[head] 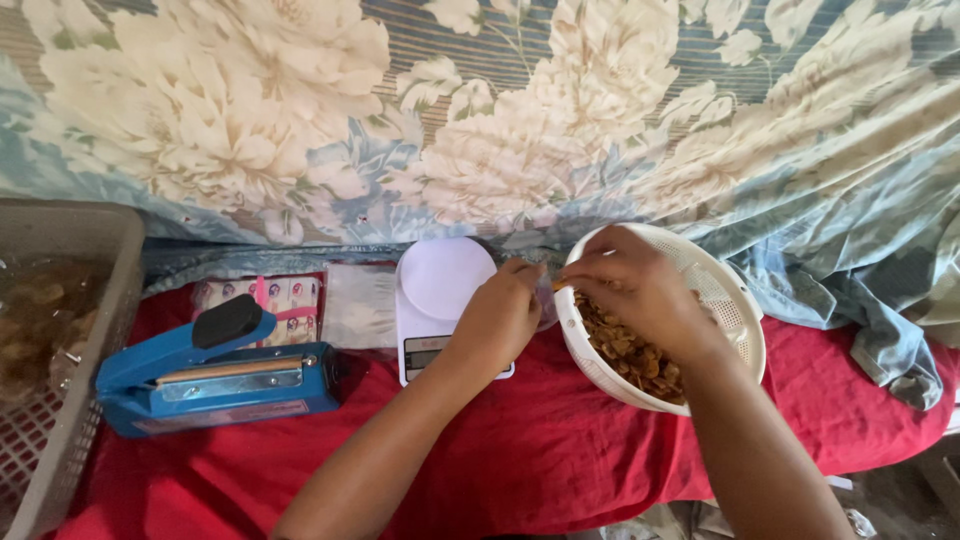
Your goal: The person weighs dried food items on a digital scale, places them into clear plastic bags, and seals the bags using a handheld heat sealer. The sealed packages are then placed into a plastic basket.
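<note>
Perforated plastic colander (735,310) — matt red cloth (560,450)

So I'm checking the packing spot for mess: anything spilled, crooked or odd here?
No spill shows. The white basket of brown snacks sits tilted on the red cloth, with the right hand over it. The left hand overlaps the white scale.

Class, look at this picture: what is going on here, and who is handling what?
A person works at a table covered in red cloth. The right hand is in a white perforated basket of brown snack pieces, pinching a few. The left hand holds something small and clear beside the basket's rim, over a white kitchen scale. A blue heat sealer sits to the left, untouched.
</note>
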